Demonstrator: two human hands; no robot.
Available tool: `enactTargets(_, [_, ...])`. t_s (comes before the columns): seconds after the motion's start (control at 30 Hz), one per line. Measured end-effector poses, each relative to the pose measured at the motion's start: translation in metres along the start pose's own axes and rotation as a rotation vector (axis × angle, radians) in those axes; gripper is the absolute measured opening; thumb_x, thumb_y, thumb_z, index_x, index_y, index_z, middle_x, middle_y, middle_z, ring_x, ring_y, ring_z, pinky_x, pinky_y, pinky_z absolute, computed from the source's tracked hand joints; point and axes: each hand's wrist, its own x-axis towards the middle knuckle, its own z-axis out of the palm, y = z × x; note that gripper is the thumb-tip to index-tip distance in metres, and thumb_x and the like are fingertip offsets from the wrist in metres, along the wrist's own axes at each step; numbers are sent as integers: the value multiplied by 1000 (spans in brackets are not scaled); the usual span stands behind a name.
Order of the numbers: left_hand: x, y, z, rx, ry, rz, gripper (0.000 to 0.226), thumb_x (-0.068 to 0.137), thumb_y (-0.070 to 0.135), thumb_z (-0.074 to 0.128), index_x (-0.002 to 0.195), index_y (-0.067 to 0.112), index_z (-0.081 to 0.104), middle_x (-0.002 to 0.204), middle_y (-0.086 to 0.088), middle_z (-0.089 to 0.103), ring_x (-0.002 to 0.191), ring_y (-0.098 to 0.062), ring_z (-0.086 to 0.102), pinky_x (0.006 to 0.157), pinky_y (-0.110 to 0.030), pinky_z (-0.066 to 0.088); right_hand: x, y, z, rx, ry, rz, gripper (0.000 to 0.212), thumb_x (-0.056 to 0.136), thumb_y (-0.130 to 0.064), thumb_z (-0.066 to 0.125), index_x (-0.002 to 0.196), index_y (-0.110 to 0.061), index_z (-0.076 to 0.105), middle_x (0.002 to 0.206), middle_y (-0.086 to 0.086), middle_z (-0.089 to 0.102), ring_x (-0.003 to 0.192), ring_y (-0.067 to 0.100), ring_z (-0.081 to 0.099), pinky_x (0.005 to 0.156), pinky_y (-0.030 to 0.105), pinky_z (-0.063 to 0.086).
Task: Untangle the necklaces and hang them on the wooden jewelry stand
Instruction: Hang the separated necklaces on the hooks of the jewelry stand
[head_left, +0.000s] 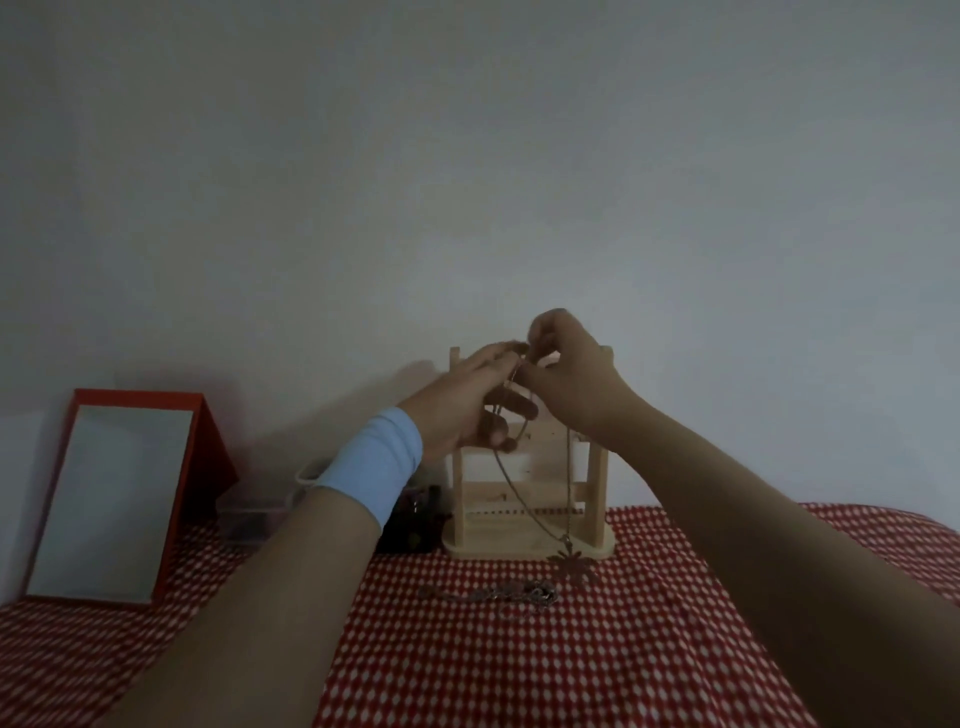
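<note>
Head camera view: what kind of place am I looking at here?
Probably a room at home, maybe a dressing corner: a red checked tablecloth against a plain wall, what looks like a red-framed mirror, and a wooden jewelry stand with a necklace held at it.

No text, label, brand or number can be read anywhere.
</note>
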Motion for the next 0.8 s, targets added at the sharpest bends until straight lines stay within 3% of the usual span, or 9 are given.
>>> enactTargets(0.03, [3,1,1,17,-6,-18,33,101,40,43,127,21,52,85,-11,58,46,-17,45,59,-34,52,3,6,-2,61,-2,55,26,90,-26,69,108,-28,50,104,-3,62,68,5,56,85,15,40])
enactTargets(0.1, [9,2,3,36,-36,-12,23,102,33,45,112,17,57,68,-4,45,41,-12,34,57,-32,50,3,11,-9,210,-84,171,35,95,-24,65,124,-30,46,115,2,61,60,11,57,68,26,46])
enactTargets(0.2, [13,0,3,115,-93,27,22,101,17,49,120,13,58,57,2,34,42,-11,30,57,-30,49,0,22,-20,376,-213,239,35,102,-13,58,135,-14,50,80,-2,71,46,13,49,41,24,37])
enactTargets(0.3, [18,-7,-1,208,-78,36,23,99,12,52,118,5,63,51,3,30,40,-11,27,56,-29,47,0,38,-28,350,-338,225,21,102,-17,60,114,-3,69,62,0,55,45,10,36,42,23,28])
enactTargets(0.37, [20,-11,-5,249,-30,26,16,97,12,55,91,4,68,48,3,30,39,-11,28,53,-26,46,-2,47,-31,310,-427,242,26,102,-18,60,80,-12,72,62,0,42,48,10,30,45,23,24])
enactTargets(0.43, [20,-16,-9,238,-15,10,29,97,17,54,69,10,57,47,2,30,40,-13,28,55,-26,50,-4,54,-32,282,-495,274,43,101,-23,61,58,-23,57,61,-1,35,50,11,27,48,26,23])
enactTargets(0.5, [21,-21,-12,178,-44,-2,36,99,20,49,64,14,49,47,3,30,42,-14,29,65,-30,54,-4,61,-31,285,-535,292,44,101,-28,57,59,-24,42,61,-2,32,52,13,26,52,28,24])
enactTargets(0.67, [24,-30,-19,-79,44,-42,36,98,20,48,63,13,48,45,1,32,42,-15,40,55,-22,53,3,75,-36,435,-380,337,29,93,-30,53,70,-17,40,65,1,51,56,17,38,56,30,37])
enactTargets(0.8, [33,-33,-25,-206,91,-28,28,98,19,51,71,12,53,48,1,42,48,-15,52,77,-31,58,10,86,-33,632,-233,418,30,101,-22,47,72,-18,39,66,2,47,52,17,34,54,30,33])
